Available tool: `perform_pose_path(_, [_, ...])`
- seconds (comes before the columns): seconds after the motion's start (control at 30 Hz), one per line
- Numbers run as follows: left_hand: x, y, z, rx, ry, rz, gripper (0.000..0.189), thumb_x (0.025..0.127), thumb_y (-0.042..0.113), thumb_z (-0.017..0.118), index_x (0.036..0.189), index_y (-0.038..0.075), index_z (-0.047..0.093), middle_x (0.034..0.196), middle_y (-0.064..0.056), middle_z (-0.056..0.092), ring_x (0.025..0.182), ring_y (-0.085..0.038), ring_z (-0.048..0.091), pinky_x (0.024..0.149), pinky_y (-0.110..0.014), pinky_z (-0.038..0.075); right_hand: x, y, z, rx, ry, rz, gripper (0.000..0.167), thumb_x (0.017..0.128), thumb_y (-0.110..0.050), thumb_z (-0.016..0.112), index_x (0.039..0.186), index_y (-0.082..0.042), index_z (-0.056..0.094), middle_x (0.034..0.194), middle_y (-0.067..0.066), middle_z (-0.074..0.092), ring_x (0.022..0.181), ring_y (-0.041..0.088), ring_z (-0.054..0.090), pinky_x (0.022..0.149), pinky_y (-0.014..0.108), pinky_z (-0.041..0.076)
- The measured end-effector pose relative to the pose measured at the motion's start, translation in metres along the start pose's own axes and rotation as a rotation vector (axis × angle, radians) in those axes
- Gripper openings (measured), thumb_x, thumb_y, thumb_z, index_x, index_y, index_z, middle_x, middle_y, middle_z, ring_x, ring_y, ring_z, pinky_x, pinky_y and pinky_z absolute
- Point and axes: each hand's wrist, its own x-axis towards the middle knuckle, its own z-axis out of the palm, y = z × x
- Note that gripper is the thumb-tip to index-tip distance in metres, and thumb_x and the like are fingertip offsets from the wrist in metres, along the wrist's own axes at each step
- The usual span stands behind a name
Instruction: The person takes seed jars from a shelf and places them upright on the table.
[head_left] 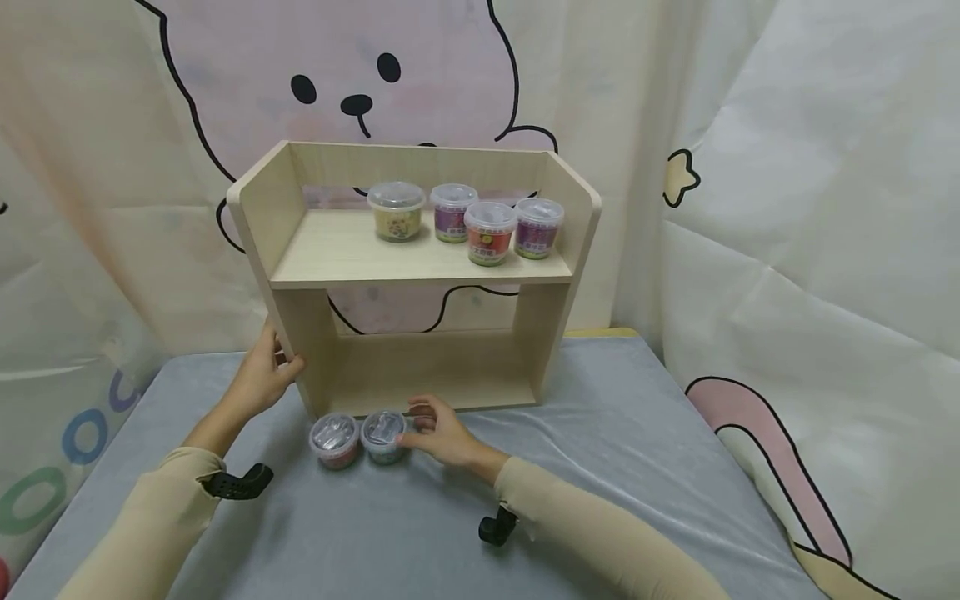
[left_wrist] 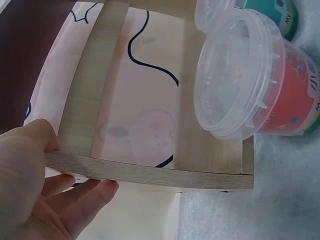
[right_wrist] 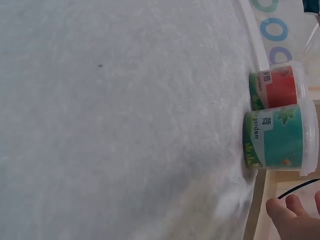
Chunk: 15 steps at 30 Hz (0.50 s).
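Note:
A small two-tier wooden shelf (head_left: 322,250) stands on the table. My left hand (head_left: 262,371) grips the edge of its left side panel (left_wrist: 150,172), thumb on one face and fingers on the other. In front of the shelf sit two lidded plastic cups side by side, a red-labelled cup (head_left: 335,442) and a green-labelled cup (head_left: 383,437). Beside the green cup is my right hand (head_left: 446,433), fingers loosely bent and holding nothing. In the right wrist view its fingertips (right_wrist: 277,207) show a little apart from that cup.
On the upper tier stand several more lidded cups: a yellow one (head_left: 397,218), a red one (head_left: 490,237) and two purple ones (head_left: 452,218). A grey-blue cloth (head_left: 360,533) covers the table. Printed curtains (head_left: 600,125) hang close behind and at both sides.

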Motion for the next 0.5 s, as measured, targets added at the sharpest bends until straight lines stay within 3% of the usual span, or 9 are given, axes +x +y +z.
perform_pose_path(0.27, [-0.001,0.002,-0.001,-0.022,-0.006,-0.027,0.084,0.097,0.006,0.052,0.163,0.024,0.003,0.153,-0.039,0.034,0.118,-0.063,0.055,0.07,-0.05,0.063,-0.01,-0.013,-0.008,-0.013,-0.001,-0.013,0.06,0.094,-0.006,0.068,0.145,0.003,0.039,0.148,0.031,0.045,0.139,0.047,0.045,0.117,0.056,0.038])
perform_pose_path(0.5, [-0.004,0.003,-0.002,-0.027,-0.01,-0.038,0.083,0.099,0.008,0.052,0.163,0.026,0.002,0.154,-0.038,0.033,0.119,-0.063,0.055,0.071,-0.051,0.062,-0.015,-0.052,-0.018,-0.036,-0.033,-0.103,0.056,0.095,-0.008,0.066,0.144,0.0,0.041,0.146,0.026,0.048,0.139,0.043,0.047,0.118,0.053,0.039])
